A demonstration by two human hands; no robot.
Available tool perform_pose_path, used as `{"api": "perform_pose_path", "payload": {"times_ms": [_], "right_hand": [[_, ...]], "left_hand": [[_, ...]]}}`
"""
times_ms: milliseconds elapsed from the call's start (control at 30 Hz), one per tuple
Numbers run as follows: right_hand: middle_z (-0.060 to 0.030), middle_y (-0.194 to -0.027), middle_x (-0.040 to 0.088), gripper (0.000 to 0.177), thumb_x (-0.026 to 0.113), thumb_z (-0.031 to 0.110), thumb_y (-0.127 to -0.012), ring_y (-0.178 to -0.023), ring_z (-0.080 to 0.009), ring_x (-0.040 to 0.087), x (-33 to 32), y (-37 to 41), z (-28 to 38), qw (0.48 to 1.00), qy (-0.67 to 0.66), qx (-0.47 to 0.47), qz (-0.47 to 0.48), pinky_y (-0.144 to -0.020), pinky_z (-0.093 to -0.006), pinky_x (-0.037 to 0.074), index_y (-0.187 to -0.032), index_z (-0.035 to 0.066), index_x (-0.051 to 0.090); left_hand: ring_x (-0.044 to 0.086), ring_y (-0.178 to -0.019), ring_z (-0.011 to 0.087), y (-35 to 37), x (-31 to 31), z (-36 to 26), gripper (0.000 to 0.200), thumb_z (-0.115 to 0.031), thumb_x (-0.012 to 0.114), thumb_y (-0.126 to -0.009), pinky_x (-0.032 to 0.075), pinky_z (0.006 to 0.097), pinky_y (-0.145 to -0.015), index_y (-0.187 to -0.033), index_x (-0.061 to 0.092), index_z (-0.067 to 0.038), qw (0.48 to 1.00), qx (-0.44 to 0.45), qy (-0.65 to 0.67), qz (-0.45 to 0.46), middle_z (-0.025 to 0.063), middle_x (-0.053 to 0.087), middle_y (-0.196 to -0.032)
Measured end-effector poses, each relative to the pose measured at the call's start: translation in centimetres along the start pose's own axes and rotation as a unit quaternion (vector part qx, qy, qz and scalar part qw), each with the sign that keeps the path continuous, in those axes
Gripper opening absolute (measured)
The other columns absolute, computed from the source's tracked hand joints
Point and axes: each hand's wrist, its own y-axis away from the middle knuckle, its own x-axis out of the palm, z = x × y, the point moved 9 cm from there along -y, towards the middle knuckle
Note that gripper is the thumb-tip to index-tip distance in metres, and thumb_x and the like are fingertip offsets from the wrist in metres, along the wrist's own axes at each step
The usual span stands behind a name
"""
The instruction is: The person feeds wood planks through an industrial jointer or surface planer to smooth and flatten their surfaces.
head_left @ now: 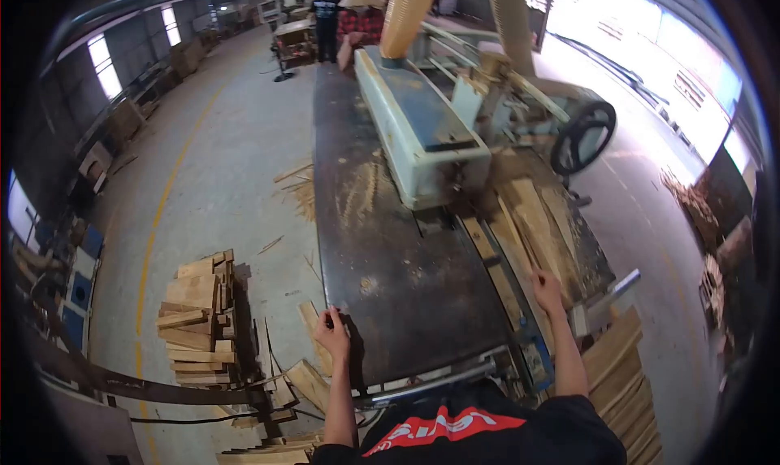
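Note:
In front of me is a woodworking machine with a long dark metal table (406,286) and a pale green housing (431,156). My left hand (333,336) is at the table's left edge, its fingers curled together; whether anything is between them is hidden. On the right side, my right hand (548,291) is closed on the near end of a thin wood strip (517,233) that runs toward the machine. Beside that strip lie wider boards (540,221). A metal guide rail (497,274) stretches along their left side.
Stacked wood pieces (195,327) stand on the floor at left, and more boards (621,375) at lower right. A black handwheel (582,137) juts out right. Two hoses (412,14) rise from the machine. A person in a red checked shirt (361,28) stands at the table's far end.

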Motion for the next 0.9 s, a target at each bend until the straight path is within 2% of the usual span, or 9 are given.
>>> {"api": "perform_pose_path", "payload": {"times_ms": [133, 267, 333, 500, 567, 633, 700, 733, 900], "right_hand": [[-0.0071, -0.098, 0.077, 0.052, 0.051, 0.045, -0.112, -0.082, -0.0131, 0.071, 2.0, 3.5, 0.5, 0.917, -0.349, 0.151, 0.12, -0.071, -0.0301, 0.057, -0.121, 0.0, 0.075], [-0.0179, -0.129, 0.071, 0.058, 0.047, 0.043, -0.114, -0.1, -0.0238, 0.074, 3.8, 10.6, 10.8, 0.654, -0.675, 0.206, 0.271, -0.083, -0.0377, 0.063, -0.147, -0.003, 0.054], [-0.0181, -0.13, 0.07, 0.055, 0.049, 0.041, -0.113, -0.101, -0.0226, 0.073, 5.8, 12.0, 12.2, 0.646, -0.684, 0.153, 0.301, -0.085, -0.0368, 0.064, -0.143, -0.004, 0.057], [-0.0152, -0.116, 0.074, 0.041, 0.055, 0.033, -0.112, -0.098, -0.0192, 0.074, 10.6, 13.2, 13.0, 0.692, -0.604, 0.173, 0.355, -0.082, -0.0358, 0.063, -0.127, -0.004, 0.067], [-0.0161, -0.107, 0.075, 0.033, 0.059, 0.027, -0.109, -0.094, -0.0228, 0.075, 10.8, 10.3, 12.3, 0.891, -0.324, 0.047, 0.314, -0.08, -0.0383, 0.061, -0.12, -0.002, 0.069], [-0.0163, -0.107, 0.074, 0.027, 0.062, 0.022, -0.105, -0.095, -0.0264, 0.075, 8.5, 9.3, 12.6, 0.975, -0.111, -0.065, 0.18, -0.082, -0.0408, 0.06, -0.118, -0.001, 0.07], [-0.0158, -0.117, 0.074, 0.027, 0.065, 0.017, -0.102, -0.102, -0.0301, 0.074, 4.4, 9.2, 14.3, 0.987, -0.005, -0.159, -0.035, -0.088, -0.0434, 0.058, -0.122, 0.001, 0.071], [-0.0169, -0.117, 0.074, 0.026, 0.065, 0.015, -0.101, -0.104, -0.0329, 0.073, 4.1, 9.6, 14.4, 0.987, -0.039, -0.153, -0.019, -0.089, -0.0443, 0.058, -0.121, 0.0, 0.072], [-0.0223, -0.131, 0.068, 0.031, 0.064, 0.01, -0.098, -0.125, -0.039, 0.063, 4.3, 17.6, 14.7, 0.968, -0.055, -0.225, 0.093, -0.106, -0.0451, 0.052, -0.126, -0.003, 0.068]], "left_hand": [[0.063, -0.068, 0.0102, 1.2, 0.7, -0.8, 0.028, -0.02, 0.068, -0.105, 0.052, 0.0288, -0.066, -0.09, 0.073, 0.003, 0.999, 0.008, -0.019, 0.043, 0.0045, 0.07, -0.074], [0.069, -0.078, 0.011, 6.0, 2.9, -3.0, 0.019, -0.018, 0.072, -0.103, 0.055, 0.0286, -0.071, -0.101, 0.075, 0.001, 0.989, 0.007, 0.037, 0.142, 0.0057, 0.075, -0.086], [0.072, -0.087, 0.012, 9.4, 5.2, -5.3, 0.02, -0.018, 0.075, -0.101, 0.056, 0.0284, -0.075, -0.11, 0.075, -0.001, 0.972, -0.005, 0.041, 0.233, 0.0061, 0.077, -0.095], [0.071, -0.111, 0.0192, 16.8, 9.7, -11.2, 0.043, -0.021, 0.083, -0.092, 0.056, 0.0322, -0.084, -0.129, 0.069, -0.004, 0.902, 0.057, 0.04, 0.426, 0.0104, 0.075, -0.122], [0.06, -0.131, 0.0301, 18.4, 11.0, -13.0, 0.056, -0.022, 0.082, -0.092, 0.051, 0.04, -0.098, -0.14, 0.061, -0.004, 0.872, 0.153, -0.001, 0.466, 0.0185, 0.063, -0.142], [0.048, -0.144, 0.0392, 19.9, 12.4, -13.5, 0.069, -0.029, 0.081, -0.091, 0.042, 0.0478, -0.112, -0.149, 0.053, -0.002, 0.844, 0.239, -0.04, 0.478, 0.0243, 0.05, -0.154], [0.034, -0.153, 0.0446, 21.0, 14.2, -13.2, 0.078, -0.035, 0.078, -0.094, 0.031, 0.053, -0.121, -0.155, 0.045, 0.0, 0.814, 0.315, -0.096, 0.478, 0.0273, 0.039, -0.163], [0.022, -0.159, 0.0454, 21.8, 15.4, -11.8, 0.083, -0.041, 0.07, -0.098, 0.02, 0.0575, -0.125, -0.159, 0.036, 0.004, 0.783, 0.324, -0.132, 0.514, 0.0286, 0.03, -0.168], [0.016, -0.161, 0.0469, 24.1, 18.9, -10.0, 0.075, -0.029, 0.059, -0.104, 0.014, 0.0621, -0.128, -0.16, 0.029, 0.01, 0.755, 0.379, -0.179, 0.505, 0.0326, 0.021, -0.17]]}}
